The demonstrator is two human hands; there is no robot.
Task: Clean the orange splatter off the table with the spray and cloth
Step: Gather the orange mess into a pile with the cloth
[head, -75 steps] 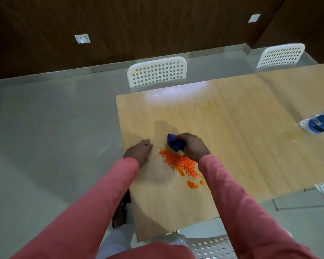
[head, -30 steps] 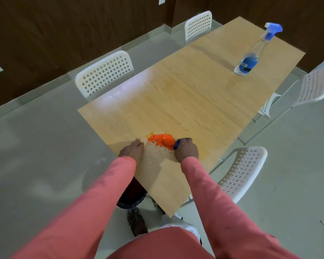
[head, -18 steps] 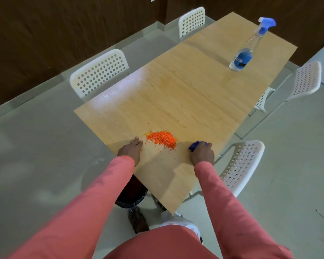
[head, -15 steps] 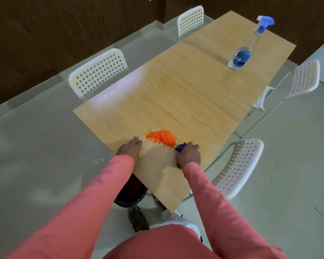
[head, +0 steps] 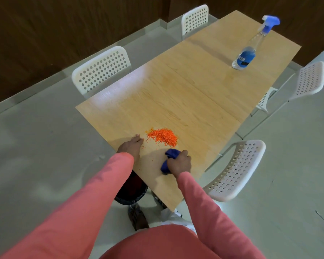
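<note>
A heap of orange granules (head: 162, 137) lies on the near end of the light wooden table (head: 195, 86), with loose specks scattered toward me. My right hand (head: 179, 162) grips a bunched blue cloth (head: 169, 159) on the tabletop just below and right of the heap. My left hand (head: 131, 145) rests flat at the table's left edge, beside the heap. A clear spray bottle (head: 251, 51) with blue liquid and a blue trigger stands far off on the table's right side.
White perforated chairs stand around the table: one at the left (head: 101, 70), one at the far end (head: 195, 19), two on the right (head: 236, 169) (head: 307, 81). A dark bin (head: 131, 189) sits under the near corner, by my feet. Grey floor surrounds the table.
The scattered granules have been gathered into one compact heap. My right hand with the cloth swung out to the right, came back to the heap, and now sits lower, nearer me. My left hand stayed put.
</note>
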